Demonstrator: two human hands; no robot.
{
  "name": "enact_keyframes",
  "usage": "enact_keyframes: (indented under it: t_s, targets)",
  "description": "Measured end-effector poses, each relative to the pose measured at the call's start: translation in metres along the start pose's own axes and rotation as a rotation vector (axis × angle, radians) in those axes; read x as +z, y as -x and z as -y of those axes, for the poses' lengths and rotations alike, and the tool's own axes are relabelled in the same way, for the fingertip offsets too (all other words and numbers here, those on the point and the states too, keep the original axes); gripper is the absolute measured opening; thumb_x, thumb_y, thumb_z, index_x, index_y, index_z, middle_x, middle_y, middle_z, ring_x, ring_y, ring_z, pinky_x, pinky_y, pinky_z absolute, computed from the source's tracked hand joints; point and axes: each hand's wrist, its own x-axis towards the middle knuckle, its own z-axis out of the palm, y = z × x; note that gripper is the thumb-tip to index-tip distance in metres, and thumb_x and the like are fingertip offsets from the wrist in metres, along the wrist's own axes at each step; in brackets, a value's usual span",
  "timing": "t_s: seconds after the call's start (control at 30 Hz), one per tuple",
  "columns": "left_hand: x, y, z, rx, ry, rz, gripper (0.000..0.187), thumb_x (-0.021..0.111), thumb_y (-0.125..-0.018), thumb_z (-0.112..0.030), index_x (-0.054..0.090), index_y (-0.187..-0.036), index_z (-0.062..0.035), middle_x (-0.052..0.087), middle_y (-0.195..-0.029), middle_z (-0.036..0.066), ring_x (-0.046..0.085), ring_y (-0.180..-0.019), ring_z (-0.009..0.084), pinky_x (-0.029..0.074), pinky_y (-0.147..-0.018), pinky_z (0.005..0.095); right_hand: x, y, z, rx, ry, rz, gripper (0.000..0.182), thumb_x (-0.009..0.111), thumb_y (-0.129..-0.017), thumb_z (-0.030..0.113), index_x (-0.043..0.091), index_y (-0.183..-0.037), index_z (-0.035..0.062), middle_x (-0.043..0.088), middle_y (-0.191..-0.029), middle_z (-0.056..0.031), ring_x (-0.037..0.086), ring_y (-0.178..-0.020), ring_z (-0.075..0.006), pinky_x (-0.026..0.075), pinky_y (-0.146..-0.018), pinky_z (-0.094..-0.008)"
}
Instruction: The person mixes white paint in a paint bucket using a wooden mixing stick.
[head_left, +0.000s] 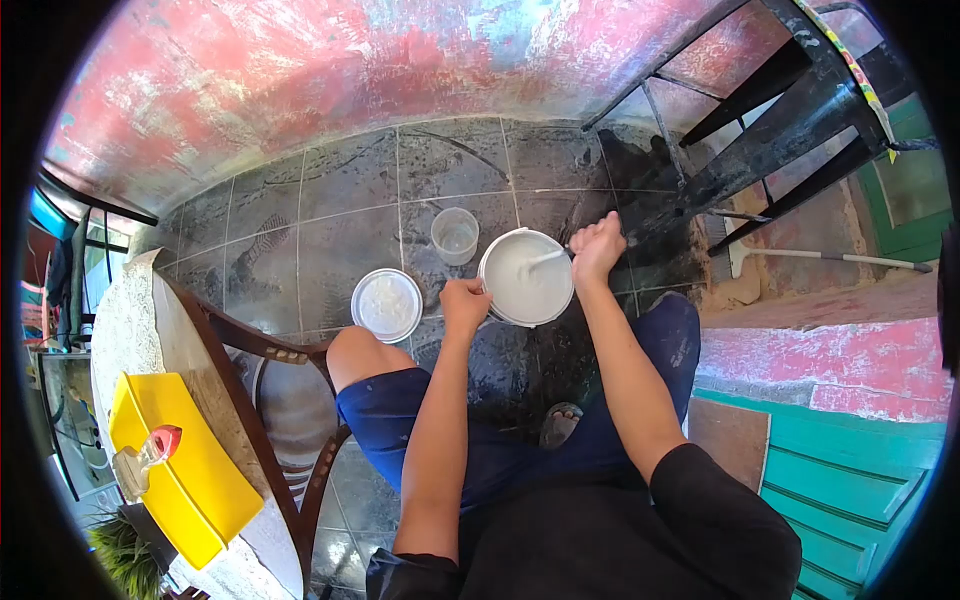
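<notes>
A white bucket (487,290) of white paint (525,290) stands on the floor between my knees. My left hand (466,306) is closed on the left side of its rim. In a fist above the right side of the rim, my right hand (598,247) grips a white-coated stirring stick (547,258). The stick slants into the paint, its lower end hidden there. Just left of the bucket sits a clear plastic cup (455,236), touched by neither hand. A round white lid (387,306), smeared with white, lies on the tiles near my left knee.
A black metal-framed stand (770,130) rises at the upper right, with a long-handled broom (800,256) on the floor below it. To the left are a wooden chair (322,400) and a yellow tray (195,470) on a table (130,330). A painted wall (330,80) runs ahead.
</notes>
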Motion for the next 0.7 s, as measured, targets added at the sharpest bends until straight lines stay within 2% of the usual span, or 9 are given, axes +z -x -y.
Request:
enact_keyframes:
  t_s: [0.03,0.1,0.27,0.3,0.37,0.43,0.5,0.53,0.7]
  targets:
    - [0.000,0.000,0.002,0.003,0.000,0.003,0.015,0.075,-0.065,-0.010,0.072,-0.078,-0.0018,0.066,-0.063,0.013,0.068,-0.062,0.0246,0.053,-0.065,0.0348,-0.010,-0.007,-0.015,-0.003,-0.001,-0.003,0.050,0.046,-0.098,0.036,0.031,-0.054,0.0175,0.029,-0.044,0.0040,0.030,-0.034,-0.0124,0.027,-0.037,-0.0312]
    - [0.001,-0.004,0.003,-0.033,-0.029,0.073,0.015,0.074,-0.066,-0.011,0.072,-0.077,-0.0017,0.067,-0.064,0.014,0.068,-0.062,0.0255,0.053,-0.065,0.0355,-0.033,-0.026,-0.061,-0.176,0.777,-0.326,0.049,0.046,-0.099,0.034,0.026,-0.056,0.0183,0.023,-0.045,0.0044,0.024,-0.034,-0.0113,0.023,-0.036,-0.0312]
    - [-0.004,0.000,-0.002,-0.008,-0.013,0.049,0.013,0.071,-0.066,-0.011,0.072,-0.077,-0.0031,0.066,-0.064,0.015,0.067,-0.062,0.0268,0.052,-0.064,0.0362,-0.017,-0.005,-0.013,0.084,-0.036,0.026,0.047,0.049,-0.097,0.037,0.040,-0.056,0.0141,0.040,-0.046,0.0009,0.038,-0.035,-0.0156,0.031,-0.036,-0.0324]
    - [-0.006,0.003,-0.009,-0.005,-0.049,0.056,0.013,0.071,-0.066,-0.012,0.072,-0.077,-0.0036,0.065,-0.064,0.015,0.067,-0.062,0.0272,0.052,-0.064,0.0363,-0.018,-0.002,-0.020,0.083,-0.035,0.022,0.047,0.049,-0.097,0.037,0.040,-0.056,0.0141,0.040,-0.046,0.0009,0.038,-0.035,-0.0156,0.031,-0.036,-0.0324]
    - [0.000,0.002,-0.002,0.012,-0.039,0.051,0.013,0.070,-0.066,-0.012,0.072,-0.077,-0.0039,0.065,-0.064,0.015,0.067,-0.062,0.0274,0.052,-0.064,0.0364,-0.016,-0.004,-0.044,-0.174,0.827,-0.346,0.048,0.047,-0.098,0.035,0.032,-0.056,0.0169,0.028,-0.045,0.0029,0.027,-0.033,-0.0127,0.024,-0.035,-0.0322]
    - [0.000,-0.001,-0.001,0.016,-0.032,0.034,0.013,0.070,-0.066,-0.011,0.072,-0.077,-0.0041,0.065,-0.064,0.015,0.067,-0.062,0.0276,0.052,-0.064,0.0365,-0.009,0.007,-0.042,0.024,0.632,-0.213,0.049,0.046,-0.098,0.034,0.030,-0.056,0.0171,0.027,-0.045,0.0032,0.026,-0.034,-0.0129,0.024,-0.036,-0.0327]
    - [-0.005,0.005,-0.011,0.031,-0.048,0.009,0.014,0.071,-0.067,-0.012,0.072,-0.078,-0.0042,0.066,-0.064,0.015,0.068,-0.063,0.0279,0.052,-0.065,0.0374,-0.004,0.007,-0.015,0.178,0.017,0.054,0.049,0.046,-0.098,0.035,0.035,-0.055,0.0155,0.036,-0.045,0.0010,0.036,-0.035,-0.0154,0.031,-0.037,-0.0341]
    - [-0.005,0.008,-0.010,0.022,-0.049,0.013,0.014,0.071,-0.067,-0.012,0.072,-0.078,-0.0042,0.066,-0.064,0.015,0.068,-0.063,0.0279,0.052,-0.065,0.0374,-0.008,0.001,-0.010,0.081,-0.035,0.055,0.048,0.045,-0.098,0.035,0.038,-0.055,0.0139,0.042,-0.046,-0.0008,0.042,-0.037,-0.0164,0.035,-0.038,-0.0340]
    - [0.003,0.003,-0.003,0.009,-0.002,-0.025,0.015,0.071,-0.066,-0.011,0.072,-0.080,-0.0051,0.066,-0.065,0.015,0.067,-0.062,0.0291,0.052,-0.065,0.0380,0.009,0.009,-0.022,0.039,0.305,-0.116,0.048,0.046,-0.097,0.034,0.038,-0.055,0.0133,0.039,-0.045,-0.0008,0.039,-0.035,-0.0148,0.032,-0.038,-0.0319]
